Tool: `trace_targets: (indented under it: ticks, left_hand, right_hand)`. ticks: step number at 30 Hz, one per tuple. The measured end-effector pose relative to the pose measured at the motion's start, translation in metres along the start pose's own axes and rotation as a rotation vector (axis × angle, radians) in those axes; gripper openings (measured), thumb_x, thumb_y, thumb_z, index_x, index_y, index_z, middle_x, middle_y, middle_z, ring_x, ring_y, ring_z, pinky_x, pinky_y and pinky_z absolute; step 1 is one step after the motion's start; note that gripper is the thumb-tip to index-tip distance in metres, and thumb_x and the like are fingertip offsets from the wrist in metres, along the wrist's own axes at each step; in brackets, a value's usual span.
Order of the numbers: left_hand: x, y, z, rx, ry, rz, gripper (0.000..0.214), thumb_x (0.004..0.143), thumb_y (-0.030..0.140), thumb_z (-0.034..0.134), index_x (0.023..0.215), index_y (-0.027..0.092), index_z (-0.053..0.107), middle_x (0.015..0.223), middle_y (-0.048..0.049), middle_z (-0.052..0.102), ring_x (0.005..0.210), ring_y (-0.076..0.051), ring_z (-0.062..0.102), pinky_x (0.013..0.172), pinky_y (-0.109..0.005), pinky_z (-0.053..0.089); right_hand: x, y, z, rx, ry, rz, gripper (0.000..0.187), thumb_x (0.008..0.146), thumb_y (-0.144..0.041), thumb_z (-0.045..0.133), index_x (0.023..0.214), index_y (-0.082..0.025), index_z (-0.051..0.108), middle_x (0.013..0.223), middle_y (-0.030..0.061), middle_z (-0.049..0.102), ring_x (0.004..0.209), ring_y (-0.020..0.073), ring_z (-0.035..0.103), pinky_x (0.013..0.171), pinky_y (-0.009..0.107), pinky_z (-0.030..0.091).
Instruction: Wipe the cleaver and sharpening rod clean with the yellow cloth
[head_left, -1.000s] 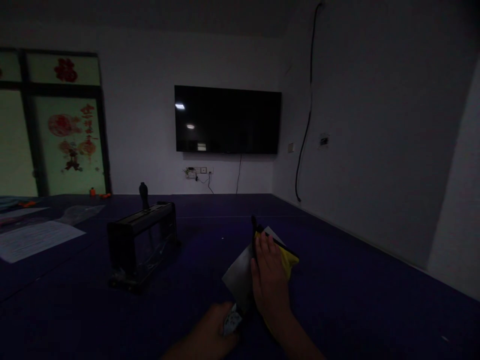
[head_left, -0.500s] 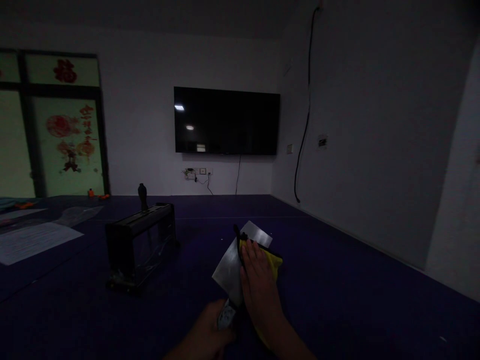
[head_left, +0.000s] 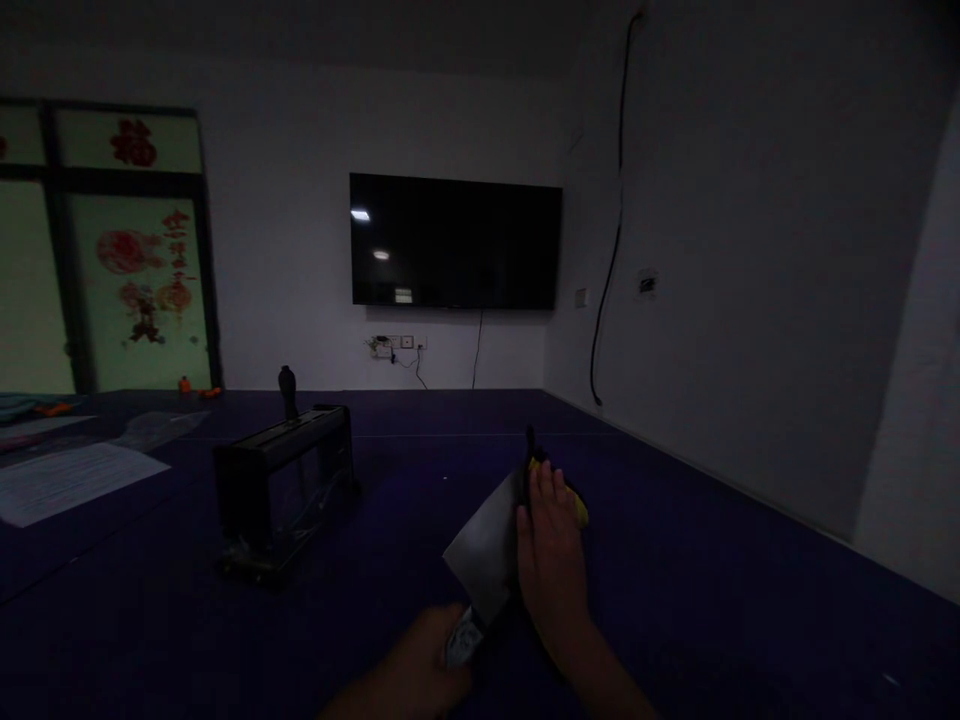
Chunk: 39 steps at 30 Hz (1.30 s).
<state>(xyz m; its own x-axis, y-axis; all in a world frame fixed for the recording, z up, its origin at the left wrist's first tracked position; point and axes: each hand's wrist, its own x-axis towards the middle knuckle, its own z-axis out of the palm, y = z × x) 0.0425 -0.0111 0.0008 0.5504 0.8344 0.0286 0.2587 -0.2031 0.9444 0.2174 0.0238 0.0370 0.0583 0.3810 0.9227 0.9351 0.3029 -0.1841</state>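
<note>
Purple surface (head_left: 405, 520), screen (head_left: 456, 240) at twelve o'clock; left hand (head_left: 427, 660) clamps cleaver handle (head_left: 463, 640), right hand (head_left: 553, 555) covers cloth (head_left: 581, 510), grip hidden.

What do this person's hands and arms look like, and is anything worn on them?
The left hand and right hand are bare, five-fingered human ones as far as they show. I see no glove, sleeve or watch. Dim light hides finer markings.

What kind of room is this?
Probably a room in a home, maybe an office; I can't be sure. There's a big, dark TV, red decorations on a pale door, and a wide purple-blue surface in front.
</note>
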Motion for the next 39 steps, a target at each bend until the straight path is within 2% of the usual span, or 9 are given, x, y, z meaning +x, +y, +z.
trace_targets:
  ticks: [6, 11, 14, 18, 23, 30, 34, 37, 39]
  left_hand:
    - [0.0, -0.004, -0.001, 0.176, 0.049, -0.032, 0.021, 0.058, 0.007, 0.051, 0.076, 0.017, 0.058, 0.069, 0.0033, 0.052, 0.062, -0.01, 0.044, 0.052, -0.018, 0.031]
    - [0.002, -0.007, 0.0, 0.114, 0.087, -0.054, 0.025, 0.057, 0.005, 0.05, 0.078, 0.016, 0.058, 0.068, 0.0031, 0.05, 0.06, -0.009, 0.044, 0.048, -0.017, 0.029]
    - [0.002, -0.006, 0.0, 0.038, 0.06, -0.064, 0.021, 0.057, 0.005, 0.049, 0.074, 0.015, 0.056, 0.063, 0.004, 0.049, 0.053, -0.007, 0.041, 0.044, -0.016, 0.026]
    - [0.004, -0.006, 0.003, -0.097, 0.088, 0.004, 0.017, 0.056, 0.007, 0.054, 0.071, 0.014, 0.056, 0.058, 0.005, 0.049, 0.051, -0.007, 0.042, 0.044, -0.016, 0.028]
    - [0.011, -0.012, 0.006, -0.245, 0.111, 0.019, 0.022, 0.055, 0.01, 0.058, 0.077, 0.012, 0.06, 0.062, 0.0031, 0.058, 0.052, -0.008, 0.049, 0.046, -0.016, 0.033]
    - [0.017, -0.042, 0.011, -0.369, 0.356, -0.089, 0.028, 0.056, 0.015, 0.062, 0.083, 0.014, 0.055, 0.054, 0.0054, 0.057, 0.037, -0.007, 0.045, 0.036, -0.017, 0.028]
    - [0.02, -0.049, 0.011, -0.322, 0.355, -0.113, 0.027, 0.057, 0.016, 0.06, 0.082, 0.016, 0.051, 0.044, 0.0069, 0.053, 0.03, -0.008, 0.042, 0.033, -0.018, 0.027]
    - [0.02, -0.044, 0.01, -0.327, 0.348, -0.134, 0.023, 0.055, 0.015, 0.058, 0.076, 0.017, 0.049, 0.041, 0.0073, 0.051, 0.028, -0.008, 0.04, 0.033, -0.018, 0.027]
    - [0.019, -0.04, 0.009, -0.359, 0.39, -0.122, 0.021, 0.053, 0.016, 0.059, 0.071, 0.018, 0.048, 0.041, 0.0069, 0.052, 0.029, -0.007, 0.041, 0.033, -0.017, 0.027]
  right_hand:
    - [0.003, 0.0, -0.001, -0.005, 0.01, -0.052, 0.054, 0.092, -0.021, 0.027, 0.144, -0.016, 0.013, 0.148, 0.0107, 0.024, 0.136, 0.0262, 0.016, 0.105, 0.051, 0.027]
    - [-0.005, -0.006, 0.006, -0.011, -0.067, -0.157, 0.056, 0.091, -0.02, 0.031, 0.144, -0.017, 0.013, 0.147, 0.0101, 0.027, 0.136, 0.0254, 0.018, 0.105, 0.048, 0.029]
    - [-0.01, -0.013, 0.008, 0.001, -0.137, -0.222, 0.056, 0.091, -0.02, 0.033, 0.143, -0.016, 0.016, 0.146, 0.0103, 0.029, 0.135, 0.0249, 0.02, 0.106, 0.047, 0.029]
    - [-0.015, -0.021, 0.007, 0.06, -0.235, -0.303, 0.054, 0.091, -0.017, 0.033, 0.143, -0.017, 0.019, 0.145, 0.0082, 0.031, 0.135, 0.0228, 0.02, 0.107, 0.046, 0.029]
    - [-0.021, -0.032, 0.003, 0.172, -0.459, -0.381, 0.054, 0.09, -0.018, 0.034, 0.142, -0.021, 0.02, 0.147, 0.0031, 0.027, 0.136, 0.0208, 0.018, 0.109, 0.044, 0.026]
    - [-0.016, -0.046, -0.014, 0.329, -0.752, -0.447, 0.052, 0.089, -0.018, 0.035, 0.14, -0.024, 0.027, 0.146, 0.0006, 0.028, 0.135, 0.0178, 0.021, 0.111, 0.039, 0.021]
    - [-0.013, -0.05, -0.021, 0.385, -0.799, -0.429, 0.049, 0.088, -0.016, 0.037, 0.137, -0.022, 0.036, 0.144, 0.0012, 0.034, 0.134, 0.0161, 0.024, 0.112, 0.038, 0.019]
    - [-0.014, -0.05, -0.021, 0.417, -0.79, -0.43, 0.048, 0.086, -0.016, 0.04, 0.134, -0.022, 0.041, 0.142, 0.0007, 0.037, 0.134, 0.0156, 0.025, 0.112, 0.037, 0.019]
    - [-0.015, -0.047, -0.019, 0.437, -0.795, -0.452, 0.048, 0.087, -0.017, 0.04, 0.134, -0.023, 0.04, 0.142, 0.001, 0.038, 0.133, 0.0163, 0.026, 0.111, 0.039, 0.02]
